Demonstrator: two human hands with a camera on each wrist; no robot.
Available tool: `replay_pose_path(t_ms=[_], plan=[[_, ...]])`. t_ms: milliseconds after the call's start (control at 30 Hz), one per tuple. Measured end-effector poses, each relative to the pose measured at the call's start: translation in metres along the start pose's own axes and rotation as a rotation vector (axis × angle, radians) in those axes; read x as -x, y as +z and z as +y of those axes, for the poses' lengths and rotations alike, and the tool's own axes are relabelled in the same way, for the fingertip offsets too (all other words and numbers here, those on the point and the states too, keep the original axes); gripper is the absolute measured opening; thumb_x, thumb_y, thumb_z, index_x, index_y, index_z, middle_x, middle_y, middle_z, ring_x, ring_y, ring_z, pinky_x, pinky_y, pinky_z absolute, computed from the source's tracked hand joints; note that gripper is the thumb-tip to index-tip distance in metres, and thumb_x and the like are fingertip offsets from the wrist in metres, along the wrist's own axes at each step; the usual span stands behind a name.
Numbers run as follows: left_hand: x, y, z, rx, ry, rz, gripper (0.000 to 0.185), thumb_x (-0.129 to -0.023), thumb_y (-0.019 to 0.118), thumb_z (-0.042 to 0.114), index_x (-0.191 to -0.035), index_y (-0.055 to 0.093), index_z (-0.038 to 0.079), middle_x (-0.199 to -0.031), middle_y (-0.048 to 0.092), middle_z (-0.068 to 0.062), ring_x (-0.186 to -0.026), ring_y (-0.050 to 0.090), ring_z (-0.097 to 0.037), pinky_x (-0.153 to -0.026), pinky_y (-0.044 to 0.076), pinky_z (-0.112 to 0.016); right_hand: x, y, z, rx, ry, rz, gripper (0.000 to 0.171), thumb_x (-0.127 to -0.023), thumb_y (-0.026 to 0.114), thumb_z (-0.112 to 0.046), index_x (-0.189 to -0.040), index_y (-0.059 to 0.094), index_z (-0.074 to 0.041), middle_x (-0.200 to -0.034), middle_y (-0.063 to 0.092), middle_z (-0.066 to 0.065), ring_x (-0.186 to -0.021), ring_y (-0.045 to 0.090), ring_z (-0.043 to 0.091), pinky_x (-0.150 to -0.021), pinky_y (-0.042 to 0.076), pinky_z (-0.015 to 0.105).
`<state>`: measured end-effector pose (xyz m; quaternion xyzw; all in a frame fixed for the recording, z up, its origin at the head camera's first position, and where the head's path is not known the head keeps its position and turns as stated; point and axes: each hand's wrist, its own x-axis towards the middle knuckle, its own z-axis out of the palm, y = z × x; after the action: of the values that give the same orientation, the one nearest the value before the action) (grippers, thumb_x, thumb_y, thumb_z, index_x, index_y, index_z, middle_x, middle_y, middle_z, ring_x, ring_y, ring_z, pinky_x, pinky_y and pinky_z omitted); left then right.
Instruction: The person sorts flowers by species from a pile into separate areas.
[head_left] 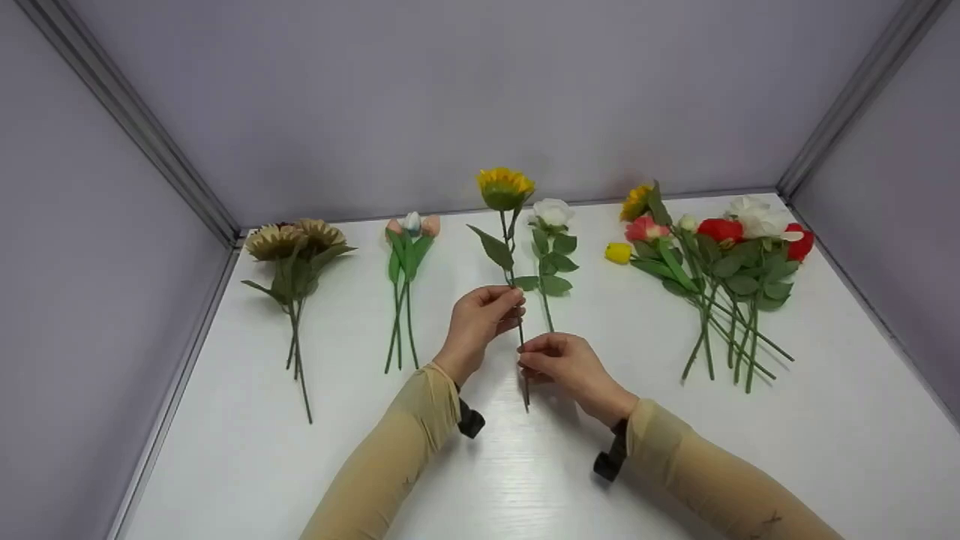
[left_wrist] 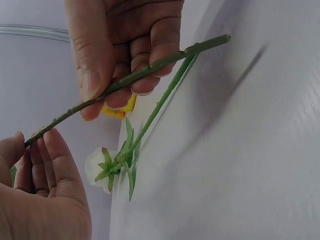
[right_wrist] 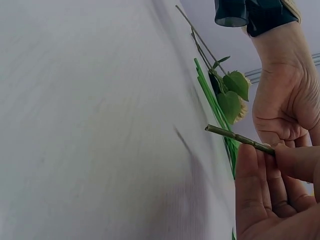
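A yellow sunflower (head_left: 505, 191) on a long leafy stem is held upright in front of me, its head toward the back wall. My left hand (head_left: 480, 322) pinches the stem at mid-length between thumb and fingers. Lower down, my right hand (head_left: 571, 369) pinches the same stem near its cut end. In the left wrist view the stem (left_wrist: 145, 74) runs from the left hand (left_wrist: 50, 185) across the right hand's fingertips. Its bare end (right_wrist: 215, 130) sticks out past the right hand (right_wrist: 280, 200) in the right wrist view. Beside the sunflower a white rose (head_left: 553, 214) lies on the table.
Beige sunflowers (head_left: 300, 244) lie at the left of the white table (head_left: 247, 465). Pink and white tulips (head_left: 411, 225) lie between them and my left hand. A mixed pile with red flowers (head_left: 720, 230) and a yellow tulip (head_left: 618, 253) lies at the right. Walls (head_left: 480, 97) enclose the table.
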<state>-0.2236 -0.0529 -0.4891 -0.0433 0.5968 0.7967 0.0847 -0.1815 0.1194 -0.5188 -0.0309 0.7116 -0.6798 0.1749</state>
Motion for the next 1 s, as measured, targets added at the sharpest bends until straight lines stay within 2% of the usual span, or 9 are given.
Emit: replay_pose_path(t_ms=[300, 433, 533, 633, 700, 833, 1000], plan=[[0.001, -0.001, -0.002, -0.015, 0.003, 0.001, 0.027, -0.092, 0.079, 0.012, -0.112, 0.068, -0.003, -0.102, 0.072, -0.014, -0.089, 0.072, -0.021, -0.084, 0.06, -0.035, 0.001, 0.001, -0.001, 0.026, 0.008, 0.009, 0.023, -0.094, 0.073, -0.006, -0.111, 0.069, 0.009, -0.098, 0.073, 0.013, -0.086, 0.07, 0.022, -0.077, 0.061, 0.036], [0.001, -0.006, 0.003, -0.078, 0.029, -0.005, 0.026, -0.093, 0.078, 0.014, -0.111, 0.07, -0.002, -0.102, 0.072, -0.015, -0.089, 0.072, -0.024, -0.083, 0.06, -0.035, -0.001, 0.006, -0.002, 0.03, -0.001, 0.002, 0.022, -0.094, 0.073, -0.006, -0.111, 0.07, 0.007, -0.099, 0.073, 0.013, -0.087, 0.071, 0.023, -0.078, 0.061, 0.036], [0.0, -0.018, 0.011, -0.153, 0.061, 0.005, 0.024, -0.094, 0.077, 0.014, -0.112, 0.071, -0.002, -0.103, 0.071, -0.015, -0.091, 0.071, -0.025, -0.083, 0.06, -0.035, -0.003, 0.011, -0.005, 0.064, -0.041, -0.036, 0.026, -0.095, 0.072, -0.008, -0.115, 0.07, 0.007, -0.104, 0.073, 0.014, -0.092, 0.072, 0.026, -0.083, 0.06, 0.037], [0.001, -0.043, 0.025, -0.269, 0.104, 0.048, 0.022, -0.095, 0.075, 0.013, -0.112, 0.072, -0.001, -0.104, 0.071, -0.014, -0.092, 0.071, -0.024, -0.083, 0.06, -0.033, -0.005, 0.017, -0.009, 0.185, -0.122, -0.076, 0.03, -0.098, 0.069, -0.014, -0.122, 0.069, 0.004, -0.111, 0.073, 0.01, -0.1, 0.071, 0.027, -0.088, 0.058, 0.038], [0.003, -0.067, 0.039, -0.38, 0.129, 0.092, 0.021, -0.096, 0.074, 0.014, -0.112, 0.072, 0.0, -0.104, 0.071, -0.012, -0.093, 0.07, -0.022, -0.082, 0.06, -0.032, -0.006, 0.02, -0.012, 0.302, -0.184, -0.084, 0.033, -0.1, 0.068, -0.02, -0.126, 0.069, 0.0, -0.116, 0.072, 0.006, -0.106, 0.069, 0.026, -0.091, 0.057, 0.039], [0.012, -0.123, 0.069, -0.655, 0.163, 0.195, 0.022, -0.099, 0.071, 0.019, -0.114, 0.073, 0.003, -0.104, 0.07, -0.011, -0.092, 0.068, -0.022, -0.08, 0.058, -0.032, -0.007, 0.027, -0.018, 0.553, -0.313, -0.08, 0.04, -0.103, 0.064, -0.035, -0.135, 0.066, -0.011, -0.131, 0.066, -0.001, -0.122, 0.061, 0.021, -0.101, 0.05, 0.041], [0.029, -0.19, 0.097, -0.984, 0.169, 0.343, 0.023, -0.102, 0.067, 0.021, -0.117, 0.072, 0.004, -0.108, 0.069, -0.014, -0.095, 0.064, -0.026, -0.079, 0.053, -0.039, -0.015, 0.037, -0.026, 0.817, -0.482, -0.102, 0.052, -0.105, 0.057, -0.043, -0.148, 0.055, -0.014, -0.15, 0.052, 0.004, -0.143, 0.043, 0.023, -0.115, 0.037, 0.043]])
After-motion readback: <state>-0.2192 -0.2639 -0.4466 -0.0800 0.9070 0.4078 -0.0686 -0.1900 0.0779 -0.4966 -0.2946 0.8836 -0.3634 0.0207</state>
